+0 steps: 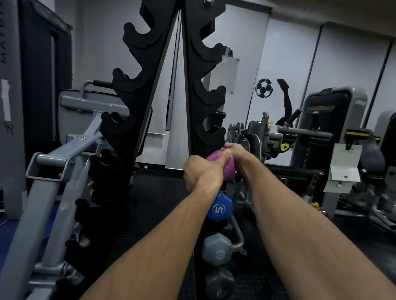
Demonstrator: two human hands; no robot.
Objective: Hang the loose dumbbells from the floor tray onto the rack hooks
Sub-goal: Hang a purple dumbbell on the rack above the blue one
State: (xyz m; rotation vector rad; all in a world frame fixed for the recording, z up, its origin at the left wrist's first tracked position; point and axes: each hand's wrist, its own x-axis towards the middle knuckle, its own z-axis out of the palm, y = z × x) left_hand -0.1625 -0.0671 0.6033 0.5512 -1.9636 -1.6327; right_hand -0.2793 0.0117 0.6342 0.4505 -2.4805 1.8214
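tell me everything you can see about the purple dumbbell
The purple dumbbell is mostly hidden by both hands. Only one rounded head shows, with a smooth matte coating and a faint pale mark on its end face. It is held at the right-hand column of the black rack, just below an empty hook and above the blue dumbbell. The left hand wraps it from the near side; the right hand grips from behind. Whether it sits in a hook cannot be told.

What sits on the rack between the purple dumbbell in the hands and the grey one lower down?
In the head view, a blue dumbbell marked 5 hangs on the rack between the purple dumbbell and the grey dumbbell.
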